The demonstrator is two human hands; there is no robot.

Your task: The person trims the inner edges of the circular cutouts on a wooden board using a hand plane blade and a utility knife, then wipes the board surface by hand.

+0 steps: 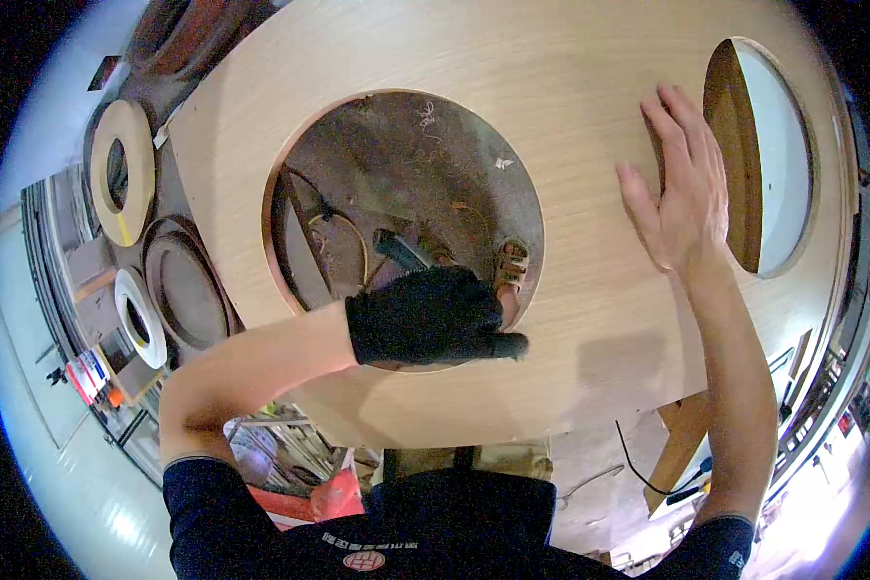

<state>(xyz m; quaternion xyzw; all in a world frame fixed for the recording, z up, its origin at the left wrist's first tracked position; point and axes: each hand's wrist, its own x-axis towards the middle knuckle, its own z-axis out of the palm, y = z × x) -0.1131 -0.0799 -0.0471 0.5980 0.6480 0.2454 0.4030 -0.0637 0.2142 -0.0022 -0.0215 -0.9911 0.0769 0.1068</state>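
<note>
A pale wood-grain board [590, 193] with a large round cut-out lies in front of me. My left hand [425, 319], in a black glove, is closed at the near rim of this hole, its thumb pointing right. A dark, blunt-ended object [401, 249] shows just beyond the glove's knuckles; whether the hand holds it is unclear. The gloved fingers curl downward and their tips are hidden. My bare right hand [684, 184] rests flat on the board between the two holes, fingers stretched out, with nothing in it.
A second round cut-out has a visible brown inner wall [735, 164]. Through the first hole I see the floor, a cord [358, 237] and a sandalled foot [512, 266]. Rolls of edge banding [135, 174] stand at left. A black cable [633, 469] hangs at lower right.
</note>
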